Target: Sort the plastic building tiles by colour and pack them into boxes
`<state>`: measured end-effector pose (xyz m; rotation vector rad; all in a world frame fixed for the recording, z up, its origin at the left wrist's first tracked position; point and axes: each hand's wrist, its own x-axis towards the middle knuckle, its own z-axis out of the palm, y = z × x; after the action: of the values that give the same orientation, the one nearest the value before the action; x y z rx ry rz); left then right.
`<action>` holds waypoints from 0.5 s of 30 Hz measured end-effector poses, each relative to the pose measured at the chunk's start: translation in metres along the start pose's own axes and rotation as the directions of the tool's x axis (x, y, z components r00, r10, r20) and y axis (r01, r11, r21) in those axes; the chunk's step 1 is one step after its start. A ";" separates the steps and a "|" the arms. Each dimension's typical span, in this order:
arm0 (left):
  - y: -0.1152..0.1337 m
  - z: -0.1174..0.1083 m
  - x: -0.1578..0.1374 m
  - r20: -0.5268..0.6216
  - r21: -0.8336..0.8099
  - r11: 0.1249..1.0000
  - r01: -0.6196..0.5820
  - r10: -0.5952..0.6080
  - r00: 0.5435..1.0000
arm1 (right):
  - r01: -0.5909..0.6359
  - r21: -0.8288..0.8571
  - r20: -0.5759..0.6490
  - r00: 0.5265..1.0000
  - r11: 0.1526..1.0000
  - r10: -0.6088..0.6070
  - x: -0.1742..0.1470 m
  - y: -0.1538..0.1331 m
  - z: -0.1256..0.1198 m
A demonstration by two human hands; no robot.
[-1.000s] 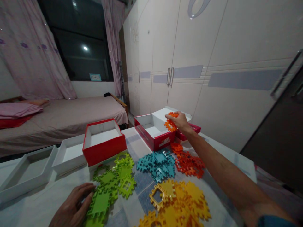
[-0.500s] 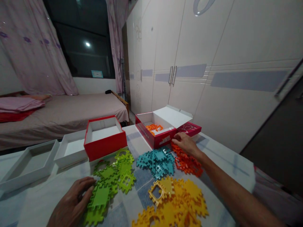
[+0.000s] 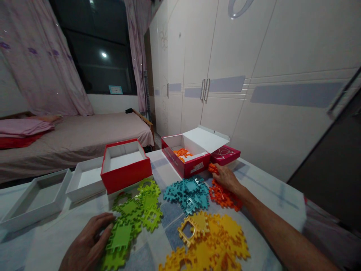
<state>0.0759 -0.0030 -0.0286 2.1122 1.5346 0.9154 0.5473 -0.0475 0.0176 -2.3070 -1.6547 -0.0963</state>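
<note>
My right hand (image 3: pixel 227 177) is closed on several orange-red interlocking building pieces (image 3: pixel 213 169), lifted at the front corner of the dark-red box. Below the hand lies the rest of the orange-red pile (image 3: pixel 224 196). My left hand (image 3: pixel 87 241) rests on the table with its fingers apart, its fingertips beside the green interlocking pieces (image 3: pixel 122 235). A teal pile (image 3: pixel 187 194) sits in the middle, and a yellow pile (image 3: pixel 214 241) lies nearest me. The open dark-red box (image 3: pixel 173 160) has some orange pieces (image 3: pixel 182 153) inside it.
A red-sided box (image 3: pixel 126 175) and two shallow white trays, one next to the red-sided box (image 3: pixel 84 188) and one farther left (image 3: pixel 34 210), stand on the left. Behind the open box lies a crimson lid-like box (image 3: pixel 225 155). The table's right edge (image 3: pixel 303 210) drops away.
My right hand has closed on some orange-red pieces and raised them slightly, moving a little to the right. My left hand stays almost where it was.
</note>
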 end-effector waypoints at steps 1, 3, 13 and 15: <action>0.000 0.000 0.000 0.007 -0.003 1.000 0.005 -0.004 1.000 | -0.024 0.013 -0.016 1.000 1.000 0.024 -0.001 0.004 -0.002; 0.000 0.000 -0.001 0.015 -0.004 1.000 0.012 -0.012 1.000 | -0.078 0.114 -0.059 0.995 0.990 0.085 -0.004 0.014 -0.008; -0.003 0.001 0.000 -0.003 0.009 1.000 -0.020 0.020 1.000 | -0.036 0.833 -0.047 0.990 0.552 0.135 0.063 -0.045 -0.091; -0.005 0.001 0.001 0.012 0.019 0.999 -0.031 0.030 0.999 | -0.052 0.742 -0.073 0.985 0.668 0.158 0.082 -0.063 -0.097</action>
<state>0.0735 -0.0009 -0.0320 2.1565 1.5154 0.9005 0.5278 0.0189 0.1415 -1.6982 -1.1653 0.3805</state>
